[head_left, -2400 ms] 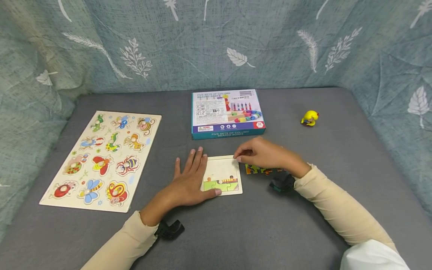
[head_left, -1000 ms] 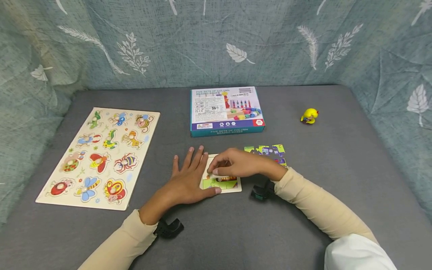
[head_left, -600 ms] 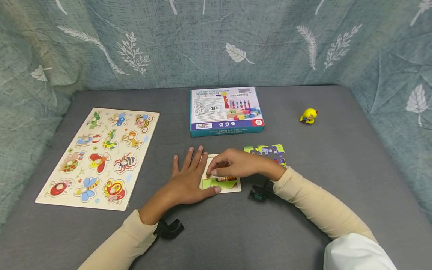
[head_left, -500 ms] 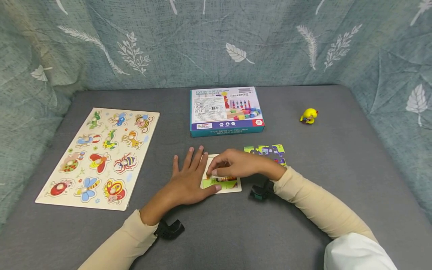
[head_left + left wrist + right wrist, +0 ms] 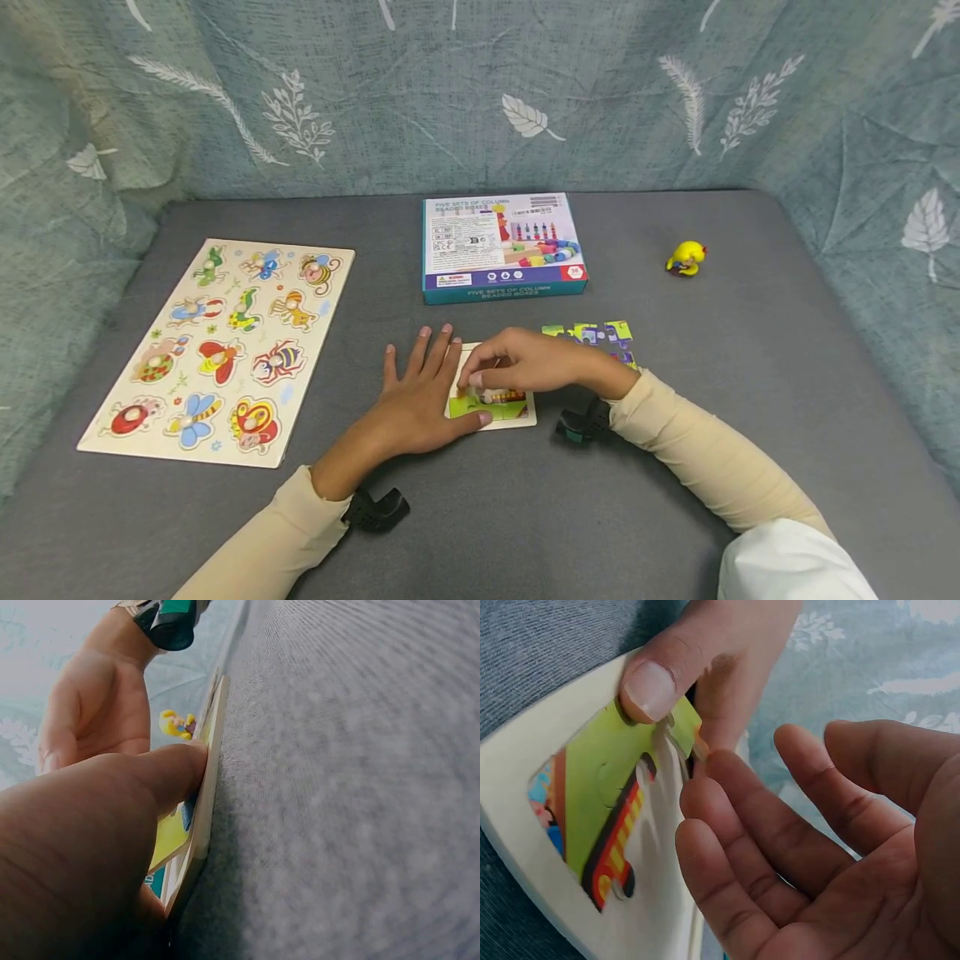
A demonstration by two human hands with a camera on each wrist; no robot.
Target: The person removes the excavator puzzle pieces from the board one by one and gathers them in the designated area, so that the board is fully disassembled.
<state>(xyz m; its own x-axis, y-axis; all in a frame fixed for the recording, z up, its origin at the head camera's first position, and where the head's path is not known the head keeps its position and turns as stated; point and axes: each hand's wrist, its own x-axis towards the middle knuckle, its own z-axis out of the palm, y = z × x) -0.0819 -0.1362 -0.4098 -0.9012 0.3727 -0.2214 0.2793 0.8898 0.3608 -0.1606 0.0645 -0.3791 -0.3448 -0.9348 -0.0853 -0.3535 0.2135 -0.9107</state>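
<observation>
A small wooden puzzle tray [image 5: 529,414] lies on the table. Green jigsaw pieces [image 5: 592,780] fill its near part, one with a red-yellow striped edge. My left hand [image 5: 417,410] spreads flat along the tray's left side, its thumb resting on the pieces at the near edge. Over the tray's left half hovers my right hand [image 5: 528,360], fingers bent. In the right wrist view, its fingertips touch a slightly raised green jigsaw piece [image 5: 684,724], while thumb and index finger stand apart from it. The right hand covers part of the tray in the head view.
Loose jigsaw pieces [image 5: 587,333] lie right of the tray, partly behind the right forearm. A bead-set box [image 5: 505,250] stands behind. On the left is a large insect peg puzzle board [image 5: 217,350]; far right, a small yellow toy figure [image 5: 687,258].
My right hand has moved left from the tray's far right corner to its left half, uncovering loose pieces. Lately its fingers shift only slightly at the piece. My left hand stays put.
</observation>
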